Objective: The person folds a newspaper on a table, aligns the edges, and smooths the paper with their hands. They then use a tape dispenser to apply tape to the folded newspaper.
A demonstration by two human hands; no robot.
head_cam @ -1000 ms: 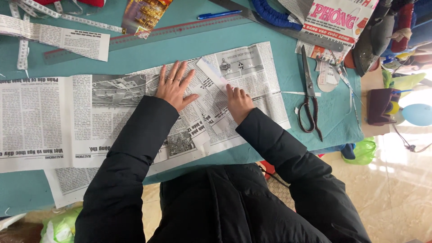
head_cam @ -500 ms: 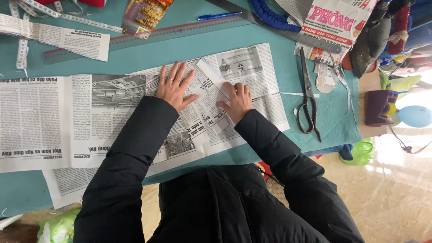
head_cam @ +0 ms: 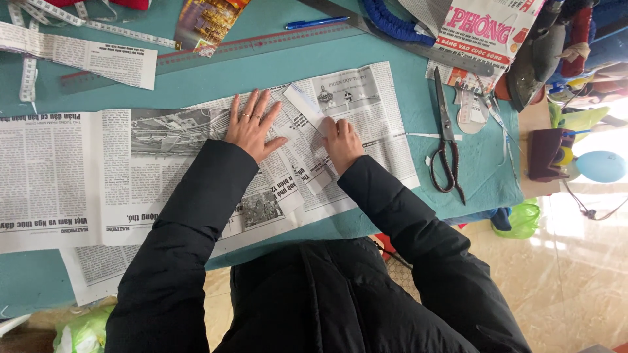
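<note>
Pressing flat on a black-and-white printed newspaper sheet [head_cam: 196, 163], the left hand [head_cam: 252, 127] lies open with fingers spread, gripping nothing. The right hand [head_cam: 341, 140] rests just beside it to the right, fingers curled down onto a narrow folded strip of newspaper [head_cam: 313, 121] (whether it pinches the strip cannot be told). The sheet lies across the teal table [head_cam: 405, 78], near its front edge. Right of the sheet lie dark-handled metal scissors [head_cam: 446, 140]; farther off, a long grey ruler [head_cam: 216, 52] and a blue pen [head_cam: 317, 23].
</note>
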